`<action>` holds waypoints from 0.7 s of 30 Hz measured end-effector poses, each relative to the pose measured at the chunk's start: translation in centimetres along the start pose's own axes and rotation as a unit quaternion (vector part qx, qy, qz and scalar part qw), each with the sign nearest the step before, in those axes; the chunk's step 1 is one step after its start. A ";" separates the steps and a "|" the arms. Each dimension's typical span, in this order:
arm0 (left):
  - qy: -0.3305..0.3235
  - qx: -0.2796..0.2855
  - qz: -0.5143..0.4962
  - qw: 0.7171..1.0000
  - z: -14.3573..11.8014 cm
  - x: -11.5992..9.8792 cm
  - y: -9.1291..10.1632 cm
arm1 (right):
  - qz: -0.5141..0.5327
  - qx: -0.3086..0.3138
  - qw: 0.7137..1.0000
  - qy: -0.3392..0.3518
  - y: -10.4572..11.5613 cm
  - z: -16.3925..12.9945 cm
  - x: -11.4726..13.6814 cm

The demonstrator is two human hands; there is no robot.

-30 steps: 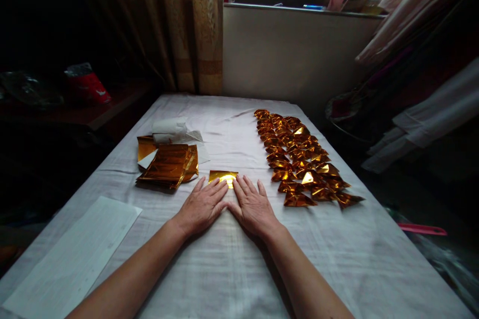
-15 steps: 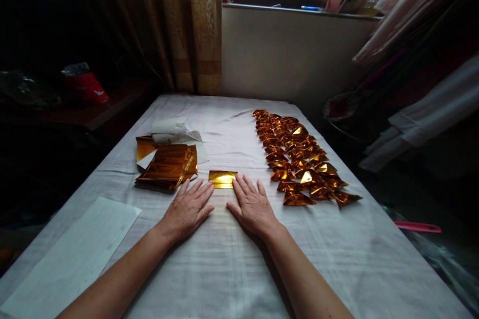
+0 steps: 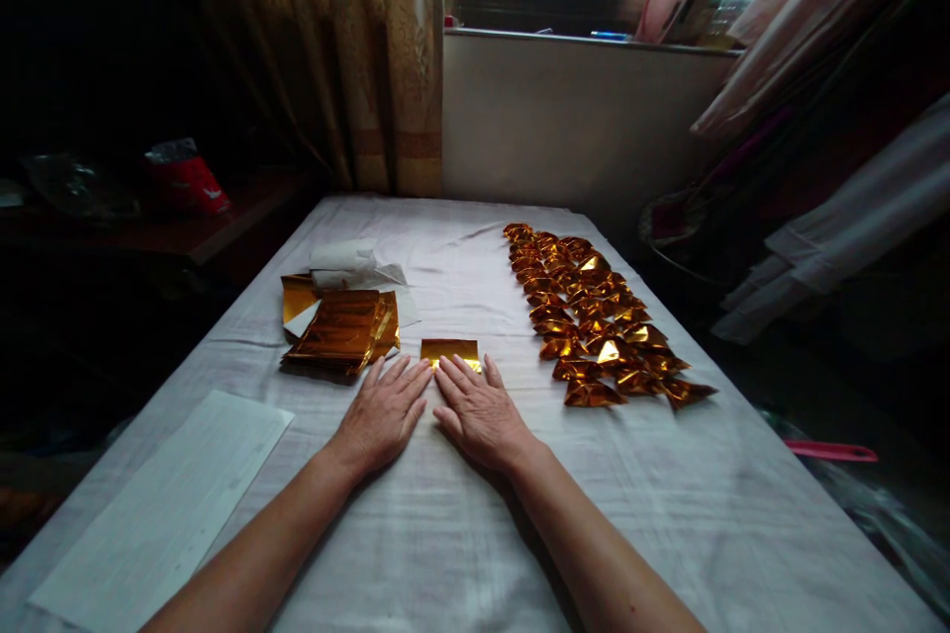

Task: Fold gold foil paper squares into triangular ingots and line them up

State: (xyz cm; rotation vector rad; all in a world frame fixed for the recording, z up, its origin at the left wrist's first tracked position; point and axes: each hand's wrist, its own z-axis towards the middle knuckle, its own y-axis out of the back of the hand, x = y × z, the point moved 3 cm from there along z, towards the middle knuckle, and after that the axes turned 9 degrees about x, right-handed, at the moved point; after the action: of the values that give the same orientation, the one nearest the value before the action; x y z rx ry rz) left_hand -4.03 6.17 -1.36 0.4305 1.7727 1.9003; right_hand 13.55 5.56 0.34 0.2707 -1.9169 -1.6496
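Note:
A small folded sheet of gold foil paper (image 3: pixel 449 349) lies flat on the white cloth in front of me. My right hand (image 3: pixel 481 413) rests flat with its fingers over the sheet's near edge, fingers stretched out. At the sheet's left corner, my left hand (image 3: pixel 382 415) lies palm down with fingers extended, its tips by the foil. A stack of gold foil sheets (image 3: pixel 337 328) sits just beyond my left hand. On the right stand rows of folded gold foil pieces (image 3: pixel 586 316), pointed at their ends.
Crumpled white paper (image 3: pixel 345 262) lies behind the stack. A long pale sheet (image 3: pixel 163 504) is at the left front of the cloth-covered table (image 3: pixel 460 534). A curtain (image 3: pixel 401 69) and a window sill (image 3: pixel 564 38) are at the back; clothes (image 3: pixel 853 208) hang at right.
My right hand has slid left along the foil sheet's near edge, now covering part of it. My left hand has stayed by the left corner. The view has shifted slightly.

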 end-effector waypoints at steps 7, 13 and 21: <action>0.004 -0.013 -0.002 1.000 0.0 0.1 -0.1 | 0.005 0.011 0.998 -0.067 0.0 -1.5 -1.2; 0.003 -0.024 -0.013 1.000 0.2 -0.1 0.2 | 0.024 -0.070 0.988 -0.136 1.5 -1.3 -4.1; 0.004 -0.020 -0.014 1.000 0.1 -0.1 0.6 | 0.092 -0.111 0.969 -0.201 1.5 2.2 -6.1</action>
State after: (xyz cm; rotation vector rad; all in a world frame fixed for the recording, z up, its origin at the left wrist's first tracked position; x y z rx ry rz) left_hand -3.93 6.15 -0.79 0.3806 1.7340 1.9172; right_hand 17.57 10.81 -0.15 -0.3470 -1.9408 -1.8732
